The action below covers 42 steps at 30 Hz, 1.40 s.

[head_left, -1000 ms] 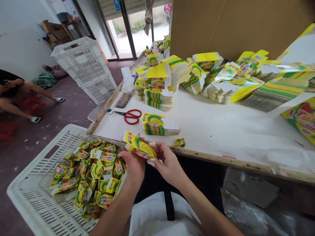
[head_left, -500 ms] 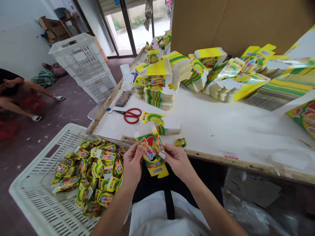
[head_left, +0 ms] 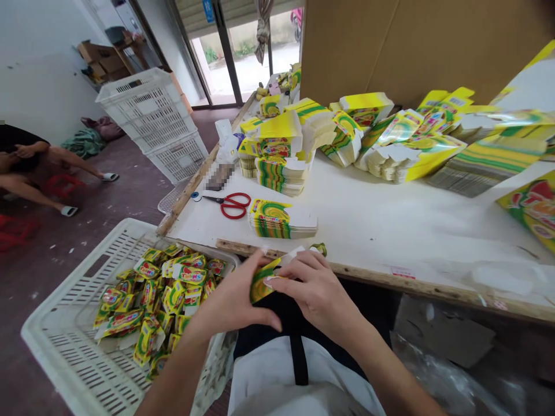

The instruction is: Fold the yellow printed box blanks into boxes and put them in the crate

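Observation:
Both my hands meet just below the table's front edge around one small yellow-green printed carton (head_left: 262, 278). My left hand (head_left: 236, 300) is closed on its left side, thumb under it. My right hand (head_left: 314, 289) covers its right side, fingers curled over the top. Most of the carton is hidden between the hands. A small stack of flat cartons (head_left: 280, 219) lies on the white table (head_left: 381, 225) just beyond my hands. To my left a white plastic crate (head_left: 65, 346) holds several folded cartons (head_left: 165, 294).
Red-handled scissors (head_left: 229, 204) lie left of the small stack. Larger piles of flat cartons (head_left: 390, 144) fill the table's back, before a brown cardboard sheet (head_left: 390, 40). Stacked white crates (head_left: 151, 124) stand on the floor. Another person (head_left: 30, 167) sits at far left.
The carton was held up with its printed face showing half a second ago; now it is lower, nearly covered, with both hands pressed together over it.

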### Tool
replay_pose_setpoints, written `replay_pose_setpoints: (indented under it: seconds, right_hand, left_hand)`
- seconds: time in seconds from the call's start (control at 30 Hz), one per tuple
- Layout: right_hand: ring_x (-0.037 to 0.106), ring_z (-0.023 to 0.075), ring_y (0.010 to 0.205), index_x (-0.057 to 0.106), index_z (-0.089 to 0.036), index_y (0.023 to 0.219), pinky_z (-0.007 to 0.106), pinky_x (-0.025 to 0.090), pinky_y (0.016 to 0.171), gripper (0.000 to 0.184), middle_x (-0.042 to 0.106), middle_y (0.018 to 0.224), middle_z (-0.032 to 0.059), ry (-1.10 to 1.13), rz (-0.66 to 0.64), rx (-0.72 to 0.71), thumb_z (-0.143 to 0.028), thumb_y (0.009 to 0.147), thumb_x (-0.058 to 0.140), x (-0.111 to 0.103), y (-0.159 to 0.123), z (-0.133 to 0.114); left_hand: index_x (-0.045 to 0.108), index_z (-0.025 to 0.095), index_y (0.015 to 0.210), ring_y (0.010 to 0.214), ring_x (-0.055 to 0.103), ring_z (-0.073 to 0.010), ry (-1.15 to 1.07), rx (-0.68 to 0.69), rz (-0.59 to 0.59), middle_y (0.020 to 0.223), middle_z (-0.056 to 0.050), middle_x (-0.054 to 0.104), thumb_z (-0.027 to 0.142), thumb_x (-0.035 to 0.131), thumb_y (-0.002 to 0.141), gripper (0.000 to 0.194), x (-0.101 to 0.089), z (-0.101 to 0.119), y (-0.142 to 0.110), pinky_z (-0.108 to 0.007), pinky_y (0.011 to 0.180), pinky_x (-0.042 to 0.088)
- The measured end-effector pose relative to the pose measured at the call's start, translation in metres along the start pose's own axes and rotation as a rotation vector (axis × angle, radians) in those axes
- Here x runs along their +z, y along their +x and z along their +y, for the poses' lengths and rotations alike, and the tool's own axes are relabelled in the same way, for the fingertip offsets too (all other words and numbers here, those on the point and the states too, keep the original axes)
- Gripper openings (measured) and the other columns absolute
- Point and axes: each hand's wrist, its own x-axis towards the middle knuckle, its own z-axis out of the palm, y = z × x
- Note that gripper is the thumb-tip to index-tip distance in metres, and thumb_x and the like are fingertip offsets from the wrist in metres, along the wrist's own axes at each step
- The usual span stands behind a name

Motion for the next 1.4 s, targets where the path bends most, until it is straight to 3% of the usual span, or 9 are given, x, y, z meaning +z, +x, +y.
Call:
replay_pose_setpoints:
  seconds: [0.1,0.2,0.33,0.47,0.63,0.8,1.0,1.2,1.4]
  right_hand:
    - [0.048,0.0295,0.123,0.053,-0.03,0.129,0.055,0.025,0.11,0.044,0.057,0.13,0.0089,0.034,0.259,0.136,-0.017,0.088,0.058,0.006,-0.003,-0.002]
    - [0.034,0.0305,0.137,0.034,-0.024,0.144,0.054,0.026,0.112,0.064,0.039,0.146,0.0141,0.298,0.433,0.408,-0.03,0.087,0.06,0.019,-0.009,0.001]
    - [0.049,0.0274,0.128,0.054,-0.023,0.129,0.048,0.039,0.107,0.042,0.057,0.133,0.0108,0.988,0.245,0.688,-0.042,0.091,0.051,0.037,-0.011,0.004]
    - [0.054,0.0275,0.123,0.06,-0.026,0.122,0.047,0.043,0.104,0.053,0.059,0.131,0.0091,1.318,0.09,0.77,-0.056,0.079,0.067,0.043,-0.01,0.006]
    - [0.05,0.0277,0.127,0.051,-0.025,0.135,0.047,0.039,0.107,0.061,0.059,0.131,0.011,1.076,0.144,0.724,-0.056,0.084,0.062,0.044,-0.014,0.009]
    - [0.036,0.0252,0.138,0.038,-0.028,0.145,0.046,0.036,0.11,0.06,0.043,0.147,0.0093,0.613,0.036,0.417,-0.014,0.088,0.051,0.048,-0.021,0.003]
    - [0.055,0.0214,0.123,0.054,-0.03,0.134,0.04,0.045,0.104,0.058,0.058,0.133,0.0082,0.527,0.214,0.366,-0.001,0.085,0.042,0.053,-0.023,0.016]
    - [0.029,0.0264,0.141,0.022,-0.026,0.151,0.044,0.042,0.106,0.066,0.015,0.159,0.0128,0.401,-0.054,0.255,-0.012,0.092,0.046,0.04,-0.03,0.024]
    - [0.048,0.0253,0.13,0.066,-0.023,0.117,0.044,0.043,0.104,0.037,0.046,0.142,0.0132,0.4,-0.192,0.236,-0.007,0.088,0.049,0.019,-0.025,0.036]
  left_hand:
    - [0.044,0.023,0.131,0.121,0.053,-0.0299,0.197,-0.021,0.072,0.129,-0.01,0.058,0.029,0.078,0.07,0.07,0.023,-0.003,0.003,-0.046,0.103,0.042]
    - [0.037,0.021,0.131,0.117,0.055,-0.0316,0.326,-0.031,0.193,0.127,-0.012,0.056,0.028,0.079,0.068,0.076,0.04,-0.006,0.005,-0.046,0.098,0.046]
    - [0.028,0.022,0.133,0.118,0.053,-0.033,0.427,0.134,0.147,0.127,-0.015,0.05,0.027,0.076,0.073,0.077,0.049,-0.008,0.004,-0.047,0.096,0.048]
    - [0.022,0.024,0.135,0.12,0.052,-0.0318,0.472,0.265,0.108,0.129,-0.015,0.046,0.021,0.071,0.076,0.077,0.049,-0.011,0.005,-0.045,0.094,0.049]
    - [0.03,0.026,0.123,0.104,0.059,-0.0277,0.442,0.151,0.093,0.115,-0.008,0.051,0.013,0.065,0.071,0.064,0.045,-0.015,0.009,-0.041,0.082,0.053]
    - [0.022,0.022,0.128,0.105,0.06,-0.0299,0.403,0.103,0.11,0.125,-0.017,0.043,0.017,0.064,0.068,0.074,0.05,-0.024,0.014,-0.044,0.082,0.053]
    - [0.028,0.018,0.123,0.109,0.055,-0.0299,0.393,0.088,0.276,0.117,-0.015,0.047,0.014,0.063,0.068,0.066,0.055,-0.03,0.008,-0.047,0.089,0.049]
    - [0.046,0.02,0.114,0.097,0.059,-0.0258,0.415,0.043,0.262,0.106,-0.008,0.058,0.015,0.066,0.068,0.051,0.037,-0.031,-0.004,-0.039,0.084,0.05]
    - [0.053,0.02,0.115,0.095,0.064,-0.0251,0.411,0.083,0.176,0.107,-0.007,0.066,0.022,0.076,0.063,0.057,0.019,-0.02,0.001,-0.036,0.085,0.051]
